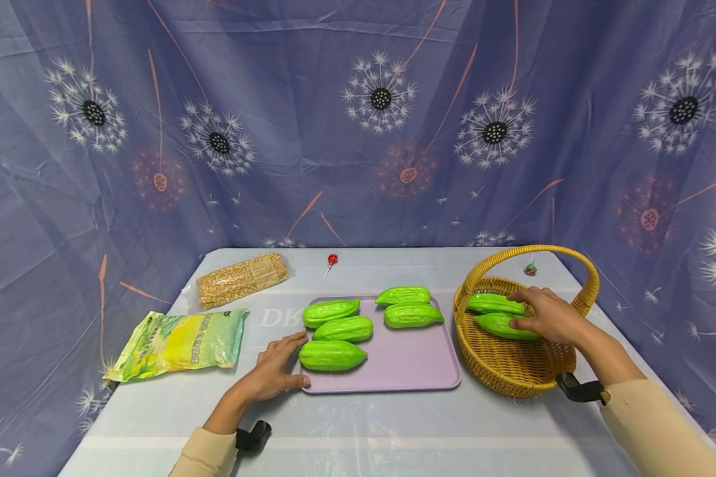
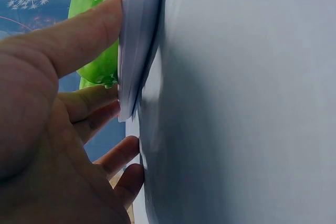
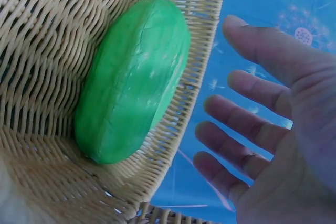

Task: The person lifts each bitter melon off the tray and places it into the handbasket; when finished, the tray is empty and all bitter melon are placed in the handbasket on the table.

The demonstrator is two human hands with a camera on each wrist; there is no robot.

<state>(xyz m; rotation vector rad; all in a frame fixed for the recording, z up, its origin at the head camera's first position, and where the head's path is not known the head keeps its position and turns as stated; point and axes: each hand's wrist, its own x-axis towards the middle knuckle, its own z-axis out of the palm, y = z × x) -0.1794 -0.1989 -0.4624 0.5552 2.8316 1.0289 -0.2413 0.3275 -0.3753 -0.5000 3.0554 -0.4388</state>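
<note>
In the head view my right hand (image 1: 551, 318) reaches over the wicker basket (image 1: 495, 376), its fingers and thumb close to two green bitter melons, a rear one (image 1: 494, 303) and a front one (image 1: 504, 326). The right wrist view shows that hand (image 3: 273, 114) with fingers spread, apart from the bitter melon (image 3: 134, 82) in the basket. My left hand (image 1: 271, 372) rests at the left edge of a pale purple tray (image 1: 406, 361). Its thumb touches the tray's rim (image 2: 140, 40) in the left wrist view. Several bitter melons lie on the tray, the nearest (image 1: 332, 356) beside that hand.
A yellow-green packet (image 1: 193, 346) lies on the table's left side, with a clear pack of golden grains (image 1: 241, 279) behind it. A red lollipop (image 1: 332, 260) lies behind the tray, and another lollipop (image 1: 530, 269) behind the basket. The basket's tall handle (image 1: 531, 250) arches over it.
</note>
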